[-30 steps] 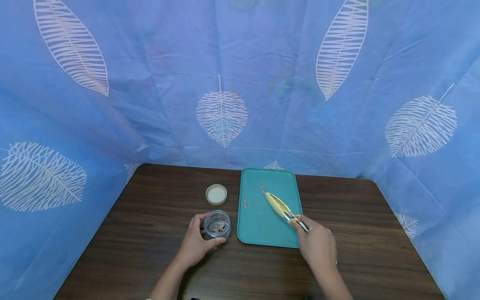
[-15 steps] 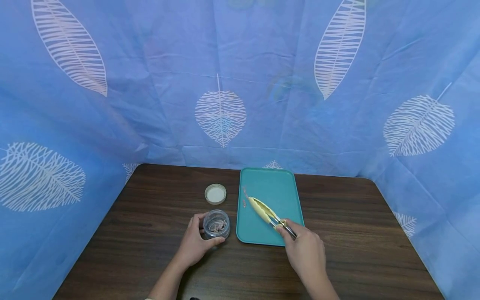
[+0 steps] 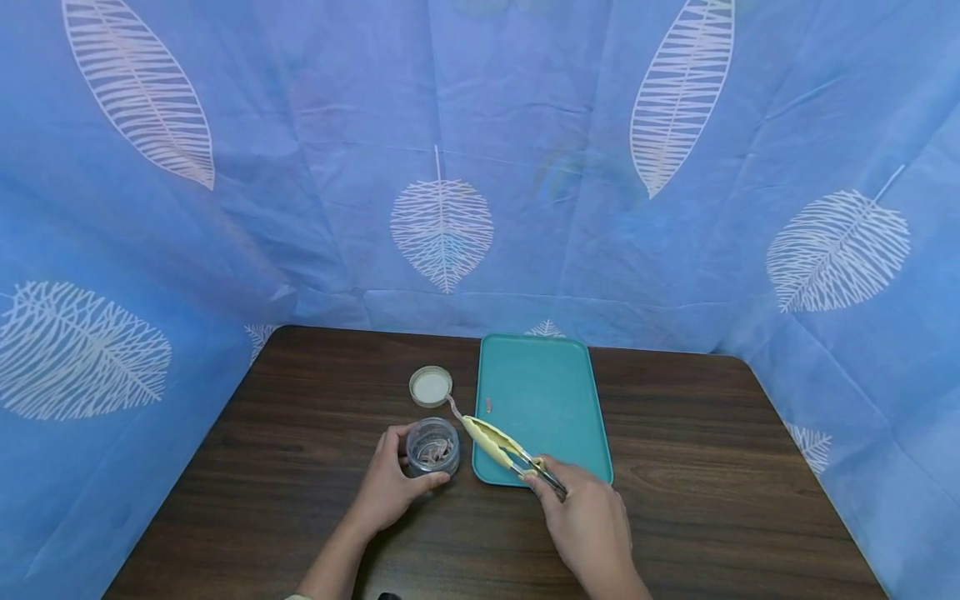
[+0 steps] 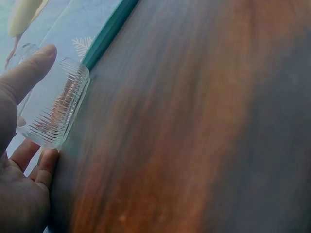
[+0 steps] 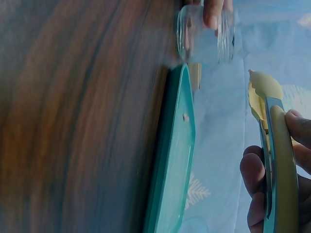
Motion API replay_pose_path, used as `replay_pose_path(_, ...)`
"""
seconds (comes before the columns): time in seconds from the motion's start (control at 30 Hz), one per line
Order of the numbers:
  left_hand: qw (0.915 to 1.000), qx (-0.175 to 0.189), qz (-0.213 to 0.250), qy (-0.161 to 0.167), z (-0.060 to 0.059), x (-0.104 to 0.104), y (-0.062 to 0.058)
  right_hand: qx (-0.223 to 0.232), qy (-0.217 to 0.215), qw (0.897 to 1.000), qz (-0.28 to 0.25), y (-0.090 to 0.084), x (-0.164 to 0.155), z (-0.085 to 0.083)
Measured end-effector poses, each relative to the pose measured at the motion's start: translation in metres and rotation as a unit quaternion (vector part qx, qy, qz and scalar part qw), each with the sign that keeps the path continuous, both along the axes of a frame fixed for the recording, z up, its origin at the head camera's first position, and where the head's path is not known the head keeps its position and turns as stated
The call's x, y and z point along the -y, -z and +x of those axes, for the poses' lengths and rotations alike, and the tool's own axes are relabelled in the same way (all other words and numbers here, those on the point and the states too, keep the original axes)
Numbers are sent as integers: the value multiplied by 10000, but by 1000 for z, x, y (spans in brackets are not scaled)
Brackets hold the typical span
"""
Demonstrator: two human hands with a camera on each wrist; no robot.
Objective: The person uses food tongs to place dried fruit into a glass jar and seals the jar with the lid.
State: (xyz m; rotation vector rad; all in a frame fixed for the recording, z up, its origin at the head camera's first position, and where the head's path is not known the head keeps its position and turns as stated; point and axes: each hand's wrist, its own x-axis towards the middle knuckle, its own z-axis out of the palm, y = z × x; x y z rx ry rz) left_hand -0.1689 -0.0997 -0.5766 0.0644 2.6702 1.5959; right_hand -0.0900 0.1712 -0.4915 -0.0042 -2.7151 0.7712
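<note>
My left hand grips a clear ribbed jar standing on the table, thumb on its near side and fingers round the far side. Pinkish-brown strips lie inside the jar. My right hand squeezes yellow-tipped tongs, which reach left above the tray. From their tips hangs a thin pinkish strip, above the table between the jar and its lid. The right wrist view shows the tongs raised above the table. A small pink piece lies on the teal tray.
The lid rests flat just behind the jar, its pale inside upward. The teal tray's raised rim stands right of the jar. A dark wood table carries everything, and a blue leaf-print cloth hangs behind and at the sides.
My right hand has moved left and nearer, carrying the strip in the tongs from over the tray to beside the jar's mouth. The left hand and jar have stayed in place.
</note>
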Motion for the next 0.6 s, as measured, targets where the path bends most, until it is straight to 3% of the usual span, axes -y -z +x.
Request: replay_pose_path(0.6, 10000, 60, -70, 29, 0, 0, 0, 213, -142, 9992, 311, 5, 16, 9)
